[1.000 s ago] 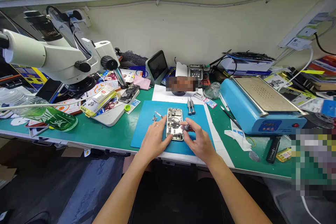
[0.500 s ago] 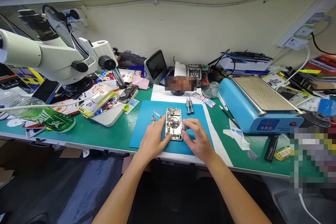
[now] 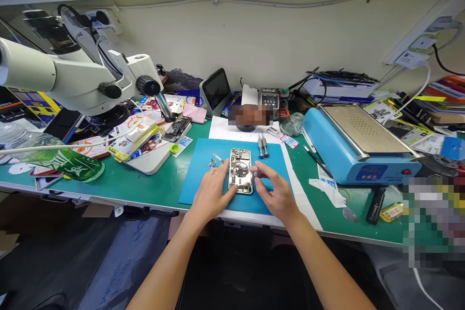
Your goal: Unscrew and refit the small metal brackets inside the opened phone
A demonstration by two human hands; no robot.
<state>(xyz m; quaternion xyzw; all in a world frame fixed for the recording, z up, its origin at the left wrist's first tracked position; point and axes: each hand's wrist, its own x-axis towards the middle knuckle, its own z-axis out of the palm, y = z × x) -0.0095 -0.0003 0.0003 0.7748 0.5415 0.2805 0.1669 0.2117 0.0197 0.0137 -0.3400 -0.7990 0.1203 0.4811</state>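
Note:
An opened smartphone (image 3: 240, 169) with its inner parts exposed lies upright to me on a blue mat (image 3: 198, 184). My left hand (image 3: 212, 191) grips its left side, the fingers along the edge and the thumb on the lower end. At the phone's right edge, my right hand (image 3: 276, 191) pinches a small screwdriver (image 3: 257, 173) between thumb and fingers; its tip is too small to make out. Two more screwdrivers (image 3: 262, 146) lie beyond that hand on the mat. Left of the phone sit a small loose part (image 3: 212, 162) and a thin strip (image 3: 218, 158).
A microscope (image 3: 83, 77) looms on the left, above boxes and a green bottle (image 3: 65, 162). A blue heating plate machine (image 3: 348, 150) stands on the right. Behind the mat are a glass jar (image 3: 292, 124) and a dark screen (image 3: 216, 89). A black pen-like tool (image 3: 375, 206) lies front right.
My right hand has shifted slightly to the right, its index finger reaching further out over the screwdriver, which has moved a little. My left hand and the phone have stayed put.

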